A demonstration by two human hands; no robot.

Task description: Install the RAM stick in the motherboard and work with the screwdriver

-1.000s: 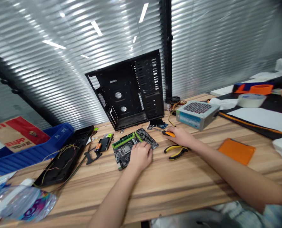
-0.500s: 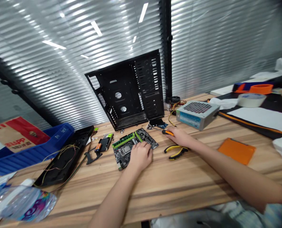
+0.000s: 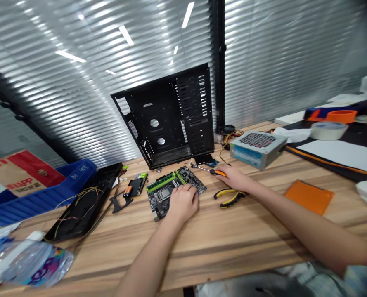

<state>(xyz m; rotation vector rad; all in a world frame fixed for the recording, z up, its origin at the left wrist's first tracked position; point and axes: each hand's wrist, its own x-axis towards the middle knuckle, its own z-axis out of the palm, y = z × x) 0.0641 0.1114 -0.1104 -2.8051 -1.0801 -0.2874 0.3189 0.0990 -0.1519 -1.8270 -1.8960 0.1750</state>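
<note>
left hand (image 3: 183, 202) rests palm-down, unclenched, on a motherboard (image 3: 191, 177) on the wooden desk (image 3: 233, 251) — right hand (image 3: 234, 178) grips an orange-handled screwdriver (image 3: 218, 173), its tip near the board's far edge, yellow-handled pliers (image 3: 229, 198) just nearer.

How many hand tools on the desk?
2: an orange-handled screwdriver gripped in the right hand, and yellow-and-black pliers lying on the desk just below that hand. Others may be hidden.
</note>
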